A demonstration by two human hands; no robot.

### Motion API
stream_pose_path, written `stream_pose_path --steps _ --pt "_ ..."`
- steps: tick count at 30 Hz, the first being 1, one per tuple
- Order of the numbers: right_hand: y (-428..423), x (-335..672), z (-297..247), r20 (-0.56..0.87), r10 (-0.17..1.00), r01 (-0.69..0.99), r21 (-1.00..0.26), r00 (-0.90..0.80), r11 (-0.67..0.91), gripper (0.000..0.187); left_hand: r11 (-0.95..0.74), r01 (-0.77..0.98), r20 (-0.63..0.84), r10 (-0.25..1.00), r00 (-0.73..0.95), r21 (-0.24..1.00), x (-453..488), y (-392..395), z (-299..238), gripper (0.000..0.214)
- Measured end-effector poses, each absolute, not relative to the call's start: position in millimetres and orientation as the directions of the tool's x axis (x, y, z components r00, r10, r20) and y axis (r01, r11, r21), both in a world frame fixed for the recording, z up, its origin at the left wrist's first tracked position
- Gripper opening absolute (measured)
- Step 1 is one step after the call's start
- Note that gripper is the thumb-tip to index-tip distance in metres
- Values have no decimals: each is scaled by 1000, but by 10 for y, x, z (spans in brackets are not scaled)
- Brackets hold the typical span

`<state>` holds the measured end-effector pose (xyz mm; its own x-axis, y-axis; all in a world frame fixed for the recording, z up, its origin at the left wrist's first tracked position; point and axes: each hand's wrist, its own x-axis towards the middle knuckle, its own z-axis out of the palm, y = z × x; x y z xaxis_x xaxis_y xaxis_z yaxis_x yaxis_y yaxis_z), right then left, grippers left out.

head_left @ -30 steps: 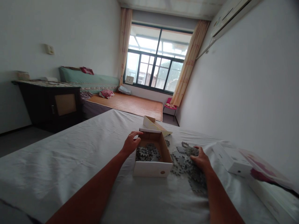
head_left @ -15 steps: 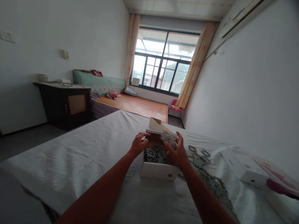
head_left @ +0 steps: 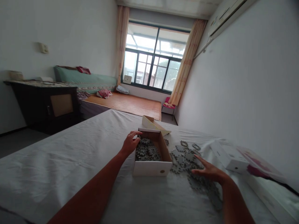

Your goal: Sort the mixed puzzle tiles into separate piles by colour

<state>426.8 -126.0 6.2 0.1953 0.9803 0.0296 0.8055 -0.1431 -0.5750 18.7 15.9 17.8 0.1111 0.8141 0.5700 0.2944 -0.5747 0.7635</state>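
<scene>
A white cardboard box (head_left: pixel 149 169) with a brown inside stands open at the middle of the cloth-covered surface. Grey toothed, jigsaw-like flat pieces (head_left: pixel 149 151) lie jumbled inside it. My left hand (head_left: pixel 130 143) grips the box's left rim, fingers curled over the edge. To the right of the box, more of the same grey pieces (head_left: pixel 180 157) are spread in a heap. Over that heap is my right hand (head_left: pixel 209 170), thumb and fingers apart, holding nothing. Whether its fingertips touch a piece, I cannot tell.
A box lid (head_left: pixel 149 123) leans behind the box. At the right lie a white carton (head_left: pixel 230 157) and a clear bag with pink print (head_left: pixel 259 165). The white cloth (head_left: pixel 77 152) is wrinkled. Beyond are a bed with a mat (head_left: pixel 130 104) and a dark cabinet (head_left: pixel 39 102).
My right hand has let go of the grey pieces it held over the box and moved right, to the heap. My left hand has closed on the box's rim. The view has turned slightly right.
</scene>
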Motion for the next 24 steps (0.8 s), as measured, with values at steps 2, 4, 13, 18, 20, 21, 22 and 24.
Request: stream_pose_path --steps 2,4,13,18,20,21,22,24 --pt "-1304 4323 -43 -46 987 794 -589 151 -149 91 -573 295 567 816 113 765 183 162 176 35" --pt "-1300 4313 -88 -75 985 830 -531 156 -172 93 -571 297 565 817 115 766 179 168 170 35" --pt "-1150 4174 -87 -67 969 846 -476 239 -241 70 -577 311 569 813 126 755 177 226 130 36" --pt "-1132 4144 -65 -35 972 861 -459 231 -221 64 -571 304 564 817 120 762 176 210 144 36" --pt "-1132 4114 -49 -20 975 854 -480 219 -202 61 -575 298 569 814 116 762 177 200 153 35" --pt "-1133 4092 -41 -16 977 845 -499 214 -194 60 -575 296 569 814 116 762 178 195 157 35" --pt "-1133 4067 -34 -15 977 831 -523 211 -188 60 -575 294 569 814 114 764 179 191 161 35" --pt "-1130 4008 -22 -13 977 796 -577 212 -181 64 -572 290 566 816 113 767 180 185 167 35"
